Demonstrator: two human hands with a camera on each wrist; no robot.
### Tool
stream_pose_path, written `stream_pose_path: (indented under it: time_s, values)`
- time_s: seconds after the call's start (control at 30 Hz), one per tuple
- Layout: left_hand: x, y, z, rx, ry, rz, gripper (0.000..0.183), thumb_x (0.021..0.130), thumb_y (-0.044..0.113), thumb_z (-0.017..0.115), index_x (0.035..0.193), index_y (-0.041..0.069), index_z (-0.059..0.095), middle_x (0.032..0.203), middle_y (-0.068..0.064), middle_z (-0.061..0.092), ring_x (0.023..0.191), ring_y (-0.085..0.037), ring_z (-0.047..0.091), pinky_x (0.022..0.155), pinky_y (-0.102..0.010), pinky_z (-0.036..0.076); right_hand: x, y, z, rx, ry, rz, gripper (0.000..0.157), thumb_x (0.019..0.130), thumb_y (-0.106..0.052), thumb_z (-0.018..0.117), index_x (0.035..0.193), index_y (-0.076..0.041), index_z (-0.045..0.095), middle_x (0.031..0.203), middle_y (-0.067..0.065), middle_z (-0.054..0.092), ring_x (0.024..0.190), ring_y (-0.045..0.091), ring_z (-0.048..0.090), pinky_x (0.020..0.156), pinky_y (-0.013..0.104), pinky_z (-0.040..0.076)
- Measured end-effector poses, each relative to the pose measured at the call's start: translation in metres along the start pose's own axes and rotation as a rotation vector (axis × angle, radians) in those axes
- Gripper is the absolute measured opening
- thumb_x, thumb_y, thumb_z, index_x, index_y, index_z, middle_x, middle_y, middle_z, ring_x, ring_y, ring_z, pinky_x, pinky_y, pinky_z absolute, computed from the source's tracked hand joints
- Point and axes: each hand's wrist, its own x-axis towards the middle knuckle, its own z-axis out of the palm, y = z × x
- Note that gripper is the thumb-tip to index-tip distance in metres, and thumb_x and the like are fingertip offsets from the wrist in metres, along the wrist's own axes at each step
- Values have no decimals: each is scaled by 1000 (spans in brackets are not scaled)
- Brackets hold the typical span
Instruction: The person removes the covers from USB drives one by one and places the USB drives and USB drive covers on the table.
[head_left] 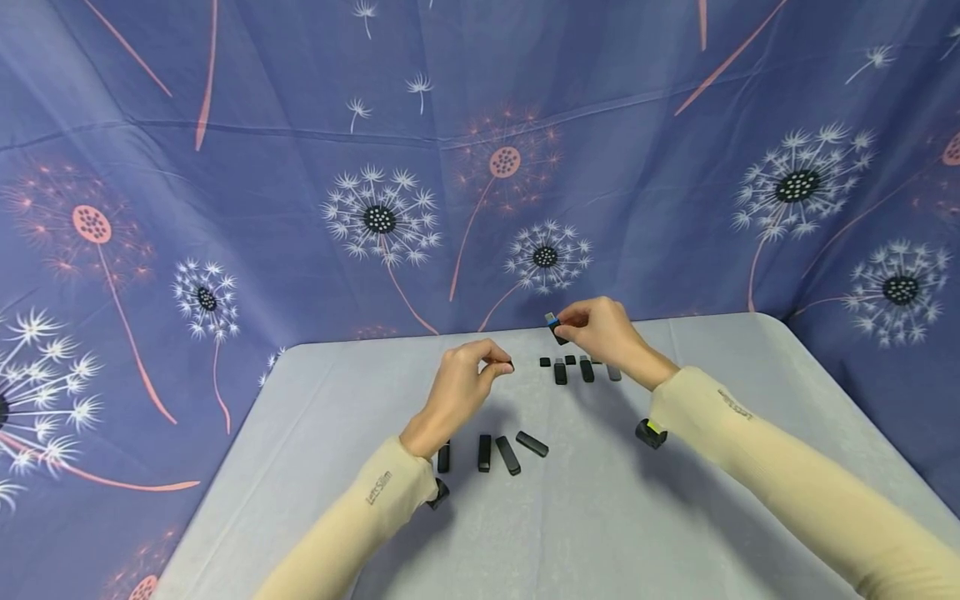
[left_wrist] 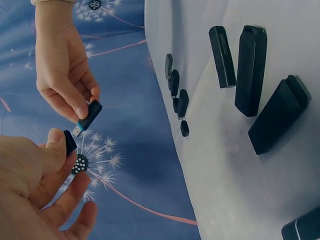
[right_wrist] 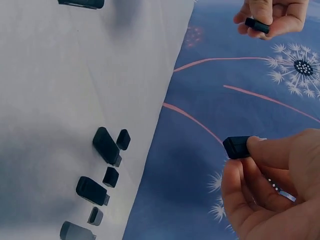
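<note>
My left hand (head_left: 463,379) pinches a small black cap (left_wrist: 70,143) between thumb and fingers, above the table. Facing it, my right hand (head_left: 603,329) holds a black USB flash drive (left_wrist: 91,114) by its body. That drive's metal plug, with a blue edge, is bare and points toward the cap; a small gap parts them in the left wrist view. Below the right hand, uncapped drives stand in a row: two black ones (head_left: 560,372) and a grey one (head_left: 614,372). Small caps (right_wrist: 111,177) lie beside them.
Several black closed sticks (head_left: 484,453) lie on the pale tablecloth (head_left: 600,517) nearer me, one partly behind the left wrist. A blue dandelion-print curtain (head_left: 450,167) hangs behind the table's far edge. Black wrist devices (head_left: 651,433) hang under both sleeves.
</note>
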Motion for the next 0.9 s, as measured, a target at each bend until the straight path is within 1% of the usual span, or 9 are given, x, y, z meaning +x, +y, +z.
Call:
stream_pose_path:
  time_s: [0.13,0.23,0.4,0.47,0.63,0.83,0.9]
  values:
    - [3,-3,4,6,-14,-23,5,92,18,77,95,15,79,89,3,77,80,-9,70,67,-24,54,4,3,2,1,-18,22,26,98,-19,73,119,-4,76,107,13,77,96,28,72,79,45,59]
    - [4,-7,7,-5,-24,-46,5,92,16,77,96,15,79,91,2,77,82,-11,70,71,-31,58,6,5,3,11,-31,38,26,98,-19,72,119,-4,76,108,13,77,96,28,72,79,43,60]
    - [6,-13,11,1,-45,-78,9,93,14,76,101,13,80,95,-1,78,86,-13,72,78,-35,60,10,7,7,42,-47,49,27,98,-18,71,121,-3,74,109,16,77,93,29,74,74,39,60]
    - [8,-15,12,10,-59,-99,10,93,16,76,102,13,80,95,0,79,87,-14,73,77,-33,59,12,9,9,60,-53,54,27,99,-16,71,121,-2,74,108,17,76,92,31,74,71,37,60]
    - [10,-23,18,2,-88,-162,9,94,15,76,101,13,81,92,0,79,88,-16,73,78,-34,59,17,12,15,90,-71,89,28,99,-16,71,122,-1,73,107,17,76,91,31,75,69,34,59]
    - [13,-31,24,16,-112,-200,7,94,17,76,99,16,81,95,1,78,93,-17,72,83,-37,58,23,12,25,85,-87,124,29,99,-18,71,123,-1,72,107,17,76,84,24,74,68,33,58]
    - [15,-33,26,20,-125,-211,7,94,18,76,99,17,81,97,2,78,95,-17,72,85,-37,58,25,12,30,90,-97,132,29,98,-18,71,122,0,72,107,17,76,84,26,74,68,33,58]
